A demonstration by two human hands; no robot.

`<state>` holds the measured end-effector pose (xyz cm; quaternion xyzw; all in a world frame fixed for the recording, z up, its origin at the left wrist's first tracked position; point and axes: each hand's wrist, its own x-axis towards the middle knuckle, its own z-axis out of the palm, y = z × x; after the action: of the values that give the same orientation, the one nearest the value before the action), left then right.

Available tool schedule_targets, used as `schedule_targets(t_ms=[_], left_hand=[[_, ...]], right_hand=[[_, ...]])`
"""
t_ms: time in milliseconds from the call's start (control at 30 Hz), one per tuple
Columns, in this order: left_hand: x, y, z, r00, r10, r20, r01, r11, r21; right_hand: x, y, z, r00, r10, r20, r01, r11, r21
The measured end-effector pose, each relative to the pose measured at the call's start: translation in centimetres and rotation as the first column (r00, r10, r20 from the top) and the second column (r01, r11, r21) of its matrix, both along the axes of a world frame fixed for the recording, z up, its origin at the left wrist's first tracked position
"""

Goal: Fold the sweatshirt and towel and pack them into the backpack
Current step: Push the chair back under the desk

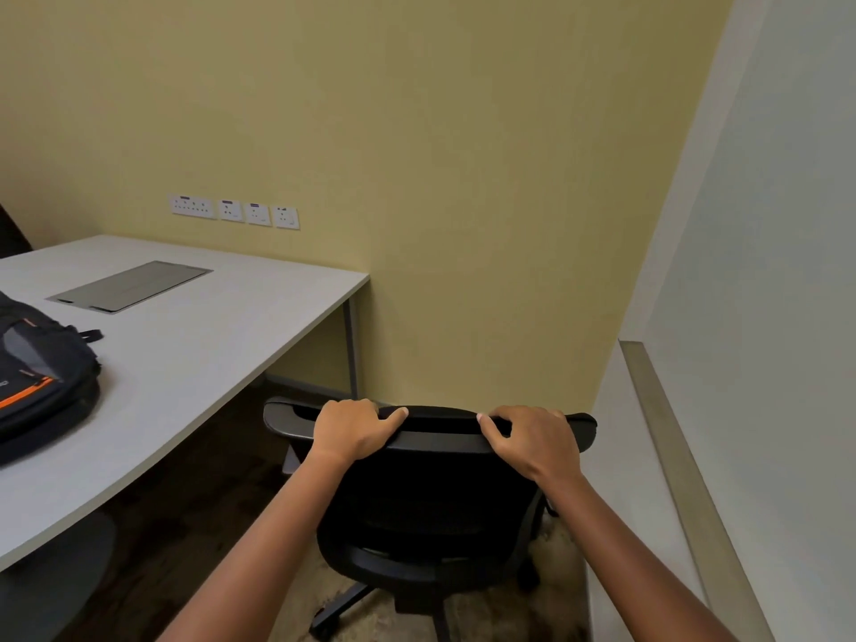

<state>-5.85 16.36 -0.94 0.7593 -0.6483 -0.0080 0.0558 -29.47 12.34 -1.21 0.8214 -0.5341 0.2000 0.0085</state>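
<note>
Both forearms reach forward from the bottom of the frame. Left hand (pixel 352 428) grips the top rail of the chair (pixel 431 516)'s back, fingers pressed together and curled over the far side, thumb stretched along the rail toward the right. Right hand (pixel 532 440) grips the same rail further right, fingers together and curled over it, thumb lying along the rail toward the left. The hands are apart, thumb tips pointing at each other with bare rail between.

The chair is black, on a wheeled base, and stands on the floor just off the table (pixel 208 345)'s right corner, its back toward the camera. A grey round shape (pixel 55 576) sits under the table's near edge; can't tell what it is.

Backpack (pixel 41 377): black with an orange zip and a grey panel, lying flat on the table near its near edge, partly cut off at frame left. Beyond it, toward the far edge, a grey hatch (pixel 132 286) sits flush in the tabletop.

A row of white sockets (pixel 234 210) is on the yellow wall (pixel 463 178) behind the table. A pale panel (pixel 787 271) runs down the right side.
</note>
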Motion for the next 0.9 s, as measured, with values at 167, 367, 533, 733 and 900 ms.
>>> schedule_targets(t_ms=[167, 367, 533, 733, 900], left_hand=[[-1.1, 1.8, -0.3, 0.996, 0.036, -0.084, -0.05, 0.983, -0.176], [-1.6, 0.7, -0.2, 0.99, 0.08, -0.115, -0.103, 0.972, -0.209], [-1.5, -1.6, -0.3, 0.986, 0.104, -0.134, -0.131, 0.967, -0.216], [-1.2, -5.2, 0.1, 0.977, 0.171, -0.124, -0.192, 0.964, -0.183], [0.0, -8.7, 0.4, 0.973, 0.218, -0.079, -0.225, 0.971, -0.087]], right_hand=[[-0.4, -0.3, 0.2, 0.998, 0.061, 0.003, -0.061, 0.998, 0.026], [-0.3, -2.8, 0.5, 0.993, 0.119, 0.023, -0.12, 0.992, 0.038], [0.2, -5.7, 0.9, 0.991, 0.132, 0.005, -0.132, 0.989, 0.069], [1.2, -10.2, 1.1, 0.983, 0.184, 0.027, -0.185, 0.98, 0.066], [2.8, -14.6, 1.2, 0.979, 0.204, 0.004, -0.204, 0.976, 0.081]])
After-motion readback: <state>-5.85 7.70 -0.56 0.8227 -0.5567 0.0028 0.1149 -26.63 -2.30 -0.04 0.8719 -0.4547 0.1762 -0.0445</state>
